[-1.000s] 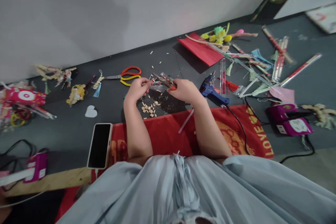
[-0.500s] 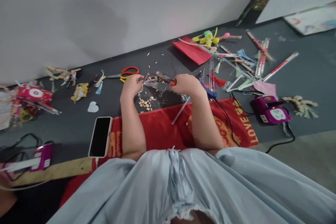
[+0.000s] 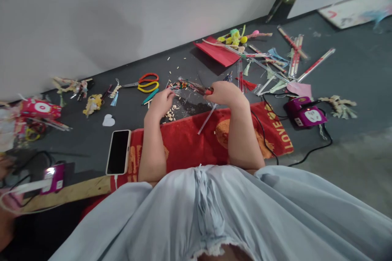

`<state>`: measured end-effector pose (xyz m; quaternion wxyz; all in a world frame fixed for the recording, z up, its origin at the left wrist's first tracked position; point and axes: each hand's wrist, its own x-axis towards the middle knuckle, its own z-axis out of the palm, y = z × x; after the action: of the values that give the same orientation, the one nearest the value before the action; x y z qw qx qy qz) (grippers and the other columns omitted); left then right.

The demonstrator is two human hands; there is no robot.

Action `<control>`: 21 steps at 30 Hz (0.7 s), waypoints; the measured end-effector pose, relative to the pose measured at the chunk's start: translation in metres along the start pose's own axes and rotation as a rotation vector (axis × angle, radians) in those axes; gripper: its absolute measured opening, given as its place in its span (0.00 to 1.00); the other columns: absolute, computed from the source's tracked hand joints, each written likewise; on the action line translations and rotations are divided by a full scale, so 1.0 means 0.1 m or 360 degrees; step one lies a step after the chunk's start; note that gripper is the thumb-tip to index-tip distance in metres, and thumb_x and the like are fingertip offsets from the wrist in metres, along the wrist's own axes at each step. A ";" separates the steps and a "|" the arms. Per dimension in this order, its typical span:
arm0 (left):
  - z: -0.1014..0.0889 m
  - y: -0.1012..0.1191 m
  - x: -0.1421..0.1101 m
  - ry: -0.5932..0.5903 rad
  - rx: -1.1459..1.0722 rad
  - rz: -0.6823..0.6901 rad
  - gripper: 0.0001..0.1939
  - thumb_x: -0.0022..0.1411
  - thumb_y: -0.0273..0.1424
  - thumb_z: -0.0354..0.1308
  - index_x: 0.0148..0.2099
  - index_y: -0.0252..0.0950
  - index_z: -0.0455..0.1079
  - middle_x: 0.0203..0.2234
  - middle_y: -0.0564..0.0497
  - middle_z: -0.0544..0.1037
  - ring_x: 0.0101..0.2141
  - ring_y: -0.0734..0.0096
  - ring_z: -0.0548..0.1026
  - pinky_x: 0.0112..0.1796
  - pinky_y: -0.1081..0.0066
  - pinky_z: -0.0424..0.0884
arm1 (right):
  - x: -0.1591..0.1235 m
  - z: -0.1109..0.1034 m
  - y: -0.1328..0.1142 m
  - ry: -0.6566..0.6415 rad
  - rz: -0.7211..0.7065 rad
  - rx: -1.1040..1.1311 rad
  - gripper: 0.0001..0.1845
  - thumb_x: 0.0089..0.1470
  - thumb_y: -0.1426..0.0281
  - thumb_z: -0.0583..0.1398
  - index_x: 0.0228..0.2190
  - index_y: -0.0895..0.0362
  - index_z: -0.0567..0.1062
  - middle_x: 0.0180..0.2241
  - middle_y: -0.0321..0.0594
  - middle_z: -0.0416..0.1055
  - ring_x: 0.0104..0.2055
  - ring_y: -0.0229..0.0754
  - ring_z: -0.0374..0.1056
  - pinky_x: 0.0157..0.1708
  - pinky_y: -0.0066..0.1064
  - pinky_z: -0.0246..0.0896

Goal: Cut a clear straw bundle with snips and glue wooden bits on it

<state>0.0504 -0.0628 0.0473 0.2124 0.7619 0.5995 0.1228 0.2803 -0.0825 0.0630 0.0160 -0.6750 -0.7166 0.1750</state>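
- Left hand (image 3: 161, 105) shifted; turquoise tool (image 3: 150, 96) now shows by scissors (image 3: 138, 84); can't tell its grip.
- Right hand (image 3: 226, 93) grip still closed round red-handled pliers (image 3: 201, 88), near bench (image 3: 92, 140) centre.
- Bench dark; red towel (image 3: 190, 147) along front, grey wall (image 3: 76, 8) behind.

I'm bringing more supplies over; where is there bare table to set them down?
On the left, a patch between the red packet, white paper heart and phone; on the far right, one beyond the wrapped sticks. It's crowded between the left hand and right hand, with pale bits and the pliers.
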 end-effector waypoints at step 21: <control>0.90 0.81 -0.67 -0.0651 0.0381 0.0617 0.12 0.61 0.35 0.49 0.43 0.40 0.71 0.36 0.46 0.80 0.38 0.59 0.78 0.36 0.67 0.69 | -0.42 0.02 0.23 -0.0009 0.0124 -0.0006 0.17 0.48 0.59 0.55 0.32 0.57 0.76 0.34 0.49 0.76 0.33 0.45 0.68 0.28 0.31 0.54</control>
<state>0.1430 -0.1586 0.0104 0.2100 0.8906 0.3979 -0.0663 0.3055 -0.1231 0.0633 0.0059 -0.7018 -0.6903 0.1759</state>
